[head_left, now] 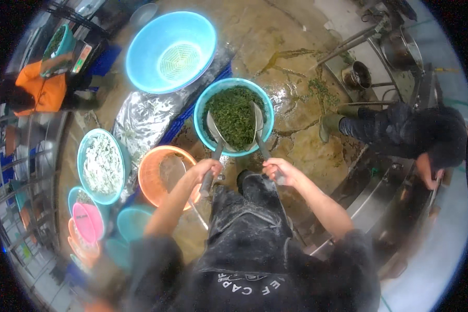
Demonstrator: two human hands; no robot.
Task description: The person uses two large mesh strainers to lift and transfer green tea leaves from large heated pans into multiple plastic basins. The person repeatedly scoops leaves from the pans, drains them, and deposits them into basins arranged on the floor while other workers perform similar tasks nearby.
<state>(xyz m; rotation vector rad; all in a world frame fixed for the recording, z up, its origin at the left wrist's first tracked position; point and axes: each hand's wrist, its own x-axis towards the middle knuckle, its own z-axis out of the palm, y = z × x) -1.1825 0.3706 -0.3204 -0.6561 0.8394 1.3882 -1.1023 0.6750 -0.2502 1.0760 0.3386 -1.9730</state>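
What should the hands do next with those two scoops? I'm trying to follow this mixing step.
Probably draw both scoops together and lift. The left hand and right hand each grip a metal scoop, blades already sunk at opposite sides of the chopped greens in the teal basin.

— What colours sit at the centre of the frame?
— A teal basin (233,86) full of dark green chopped leaves (233,115), with two grey metal blades (257,120) in it.
— And upper left?
— A pale blue colander (170,51) with a whitish grid bottom, beside crinkled silver foil (143,117).
— Left side?
— A teal bowl (102,165) of white-green shreds, an orange basin (164,175), a pink lid (87,222).
— The floor (296,135)?
— Wet brown, streaked green.
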